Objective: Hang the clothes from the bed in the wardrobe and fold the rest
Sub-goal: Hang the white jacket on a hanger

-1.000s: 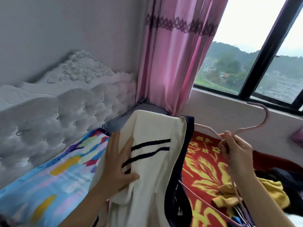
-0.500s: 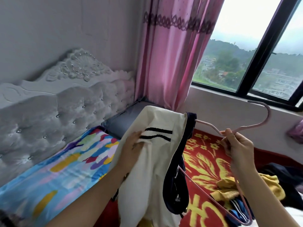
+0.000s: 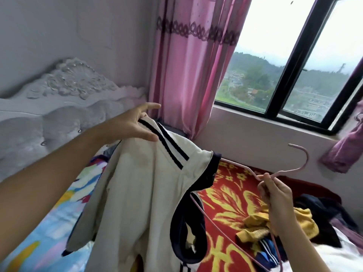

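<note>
A cream jacket [image 3: 141, 189] with navy stripes and a navy collar hangs in front of me over the bed. One arm of a pink hanger [image 3: 300, 161] runs inside its collar. My right hand [image 3: 277, 195] grips the hanger just below the hook. My left hand [image 3: 133, 124] is raised at the jacket's shoulder, thumb and fingers holding the striped edge, the other fingers stretched out. A yellow garment [image 3: 279, 222] and dark clothes [image 3: 322, 209] lie heaped on the bed at the right.
The bed has a red and yellow cover [image 3: 231, 195] and a bright blue patterned sheet [image 3: 39, 232]. A white tufted headboard [image 3: 59, 118] stands at the left. A pink curtain [image 3: 192, 61] and a dark-framed window [image 3: 294, 75] are behind.
My left hand has risen from the jacket's front to its shoulder, lifting and spreading that shoulder up and to the left. The right hand has kept its grip on the hanger.
</note>
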Motion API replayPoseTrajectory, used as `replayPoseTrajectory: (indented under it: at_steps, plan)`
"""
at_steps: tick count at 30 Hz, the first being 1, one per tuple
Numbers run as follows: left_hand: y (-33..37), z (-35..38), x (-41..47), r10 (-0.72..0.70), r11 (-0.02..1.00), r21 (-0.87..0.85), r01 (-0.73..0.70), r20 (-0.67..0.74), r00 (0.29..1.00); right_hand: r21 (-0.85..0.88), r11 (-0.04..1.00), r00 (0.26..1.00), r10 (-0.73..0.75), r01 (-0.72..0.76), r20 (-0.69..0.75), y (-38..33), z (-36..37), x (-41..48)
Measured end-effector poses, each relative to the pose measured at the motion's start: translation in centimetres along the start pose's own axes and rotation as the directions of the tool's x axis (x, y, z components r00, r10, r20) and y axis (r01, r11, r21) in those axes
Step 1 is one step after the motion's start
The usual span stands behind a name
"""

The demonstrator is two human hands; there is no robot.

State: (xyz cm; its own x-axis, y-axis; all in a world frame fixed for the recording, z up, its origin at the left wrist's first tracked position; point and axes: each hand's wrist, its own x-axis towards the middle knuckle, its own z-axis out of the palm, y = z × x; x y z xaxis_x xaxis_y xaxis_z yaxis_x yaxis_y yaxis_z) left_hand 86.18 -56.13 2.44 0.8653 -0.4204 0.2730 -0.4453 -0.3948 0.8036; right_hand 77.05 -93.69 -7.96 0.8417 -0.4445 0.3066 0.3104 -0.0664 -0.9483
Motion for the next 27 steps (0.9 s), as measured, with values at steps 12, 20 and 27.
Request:
replayPoseTrajectory:
  at_steps: [12,20,27]
  plan:
    - [1.8,1.9,1.5,0.214,0.977,0.098,-0.192,-0.363,0.907,-0.071,0.994,0.947,-0.056,0.082,0.317,1.0,2.6,0.5]
    - [2.6,0.3,1.8,0.203,0.979,0.069,-0.193,-0.459,0.865,0.220,0.973,0.986,0.033,-0.070,0.165,1.3,5.2,-1.9]
    - [2.0,1.1,2.0,0.275,0.961,0.120,-0.248,-0.387,0.880,0.098,0.992,0.997,-0.082,0.083,-0.012,-1.2,3.1,0.2]
